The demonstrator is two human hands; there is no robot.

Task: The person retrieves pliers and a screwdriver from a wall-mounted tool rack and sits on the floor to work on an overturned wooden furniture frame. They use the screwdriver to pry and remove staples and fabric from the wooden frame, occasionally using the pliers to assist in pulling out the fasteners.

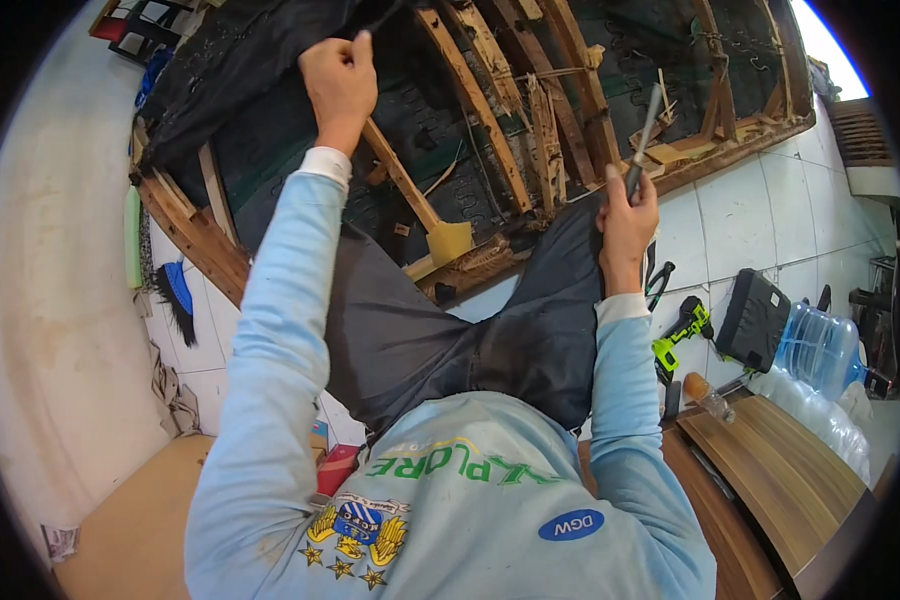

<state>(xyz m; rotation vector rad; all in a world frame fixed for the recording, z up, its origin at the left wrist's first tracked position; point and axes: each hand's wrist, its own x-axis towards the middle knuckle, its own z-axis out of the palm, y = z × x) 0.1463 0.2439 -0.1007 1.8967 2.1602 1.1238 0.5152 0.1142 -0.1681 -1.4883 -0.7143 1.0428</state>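
Note:
My left hand (338, 90) is closed on the loose black fabric (250, 45) at the upper left of an upturned furniture frame. My right hand (625, 225) grips the dark handle of a long metal tool (646, 130), blade pointing up, at the lower right of the frame. The frame has wooden slats (480, 115), some splintered, over dark backing with wire springs, plus small yellowish blocks (450, 238). My legs in dark trousers are spread beneath the frame's near edge.
A green cordless drill (675, 340), black case (753, 318), water jug (815, 345) and wood panels (770, 470) lie at right on the tiled floor (730, 200). A blue broom head (175, 295) stands at left beside a pale wall (80, 250); cardboard (120, 510) lies lower left.

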